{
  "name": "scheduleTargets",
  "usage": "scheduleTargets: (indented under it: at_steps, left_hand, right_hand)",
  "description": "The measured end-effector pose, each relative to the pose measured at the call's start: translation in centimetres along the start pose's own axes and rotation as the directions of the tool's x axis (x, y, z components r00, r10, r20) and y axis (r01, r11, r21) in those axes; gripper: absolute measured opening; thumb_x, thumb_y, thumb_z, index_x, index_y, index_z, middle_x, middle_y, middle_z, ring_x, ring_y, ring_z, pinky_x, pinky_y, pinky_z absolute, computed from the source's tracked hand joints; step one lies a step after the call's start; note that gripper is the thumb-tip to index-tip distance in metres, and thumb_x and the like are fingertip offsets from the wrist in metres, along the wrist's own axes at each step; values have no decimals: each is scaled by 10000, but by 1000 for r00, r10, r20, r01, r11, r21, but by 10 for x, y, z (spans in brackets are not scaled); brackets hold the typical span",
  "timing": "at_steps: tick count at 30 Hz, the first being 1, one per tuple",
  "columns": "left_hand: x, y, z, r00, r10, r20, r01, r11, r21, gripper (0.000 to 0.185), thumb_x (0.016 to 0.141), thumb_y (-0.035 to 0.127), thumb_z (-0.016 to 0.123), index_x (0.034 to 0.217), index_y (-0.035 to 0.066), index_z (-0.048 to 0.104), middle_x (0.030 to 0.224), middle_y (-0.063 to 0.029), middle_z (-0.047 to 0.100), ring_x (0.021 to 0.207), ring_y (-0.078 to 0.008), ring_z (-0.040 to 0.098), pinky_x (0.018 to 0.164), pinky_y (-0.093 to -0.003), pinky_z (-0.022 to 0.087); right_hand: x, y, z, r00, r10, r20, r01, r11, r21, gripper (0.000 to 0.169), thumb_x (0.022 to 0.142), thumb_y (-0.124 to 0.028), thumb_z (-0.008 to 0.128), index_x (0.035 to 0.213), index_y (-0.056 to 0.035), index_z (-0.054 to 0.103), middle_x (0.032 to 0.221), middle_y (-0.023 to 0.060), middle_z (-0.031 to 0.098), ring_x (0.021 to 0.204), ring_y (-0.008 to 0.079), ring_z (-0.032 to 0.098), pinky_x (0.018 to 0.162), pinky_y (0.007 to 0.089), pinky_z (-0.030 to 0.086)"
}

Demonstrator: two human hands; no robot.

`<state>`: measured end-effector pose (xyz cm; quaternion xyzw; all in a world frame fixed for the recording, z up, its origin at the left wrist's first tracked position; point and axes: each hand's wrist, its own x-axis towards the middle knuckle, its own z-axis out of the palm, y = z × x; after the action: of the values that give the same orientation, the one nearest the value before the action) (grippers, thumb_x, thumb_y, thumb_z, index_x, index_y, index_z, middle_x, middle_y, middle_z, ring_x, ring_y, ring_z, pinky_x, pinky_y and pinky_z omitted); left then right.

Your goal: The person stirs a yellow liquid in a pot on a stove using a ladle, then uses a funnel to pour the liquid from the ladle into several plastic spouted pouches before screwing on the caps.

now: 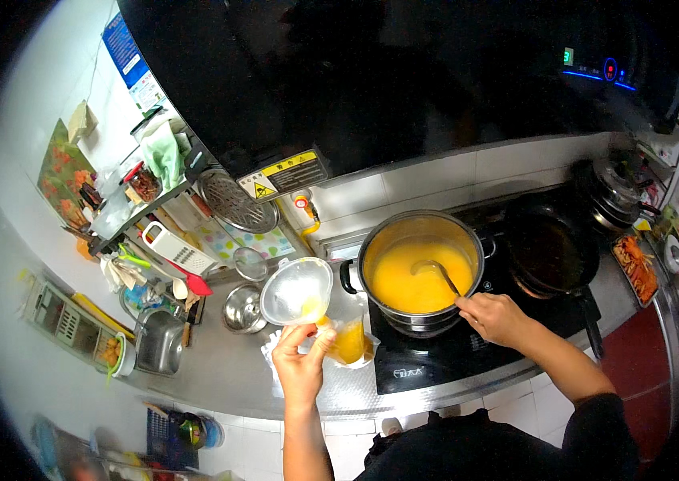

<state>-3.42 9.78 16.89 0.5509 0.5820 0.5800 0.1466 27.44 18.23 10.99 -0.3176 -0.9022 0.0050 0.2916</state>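
My right hand (490, 315) grips the handle of a metal ladle (445, 278), whose bowl lies in yellow liquid (399, 282) inside a deep steel pot (366, 255) on the black cooktop. To the left, my left hand (303, 355) pinches the neck of a translucent plastic funnel (294, 288), which is tilted and has yellow residue inside. Beside those fingertips, a clear bag of yellow liquid (351, 344) stands on the steel counter near the cooktop's left edge. Whether the funnel's spout is inside the bag, I cannot tell.
A steel bowl (244, 309) and a small sink (159, 343) are at left, below a utensil shelf (141, 216). Right of the pot sits a dark frying pan (550, 249), its handle towards the front. A tray of orange food (635, 270) lies farther right. The range hood (387, 90) overhangs the back.
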Motion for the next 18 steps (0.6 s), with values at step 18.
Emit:
scheduleTargets:
  at_steps: [18]
  left_hand:
    - [-1,27,-6,997,-60,-55,57,997,-55,205,689,52,752,829,-48,641,797,-42,583,748,-119,507,704,-245,415]
  right_hand:
    - [-9,0,-17,933,-69,354,88,995,-39,346,804,-211,564,1128,-107,498,803,124,549,731,296,591,638,396,497]
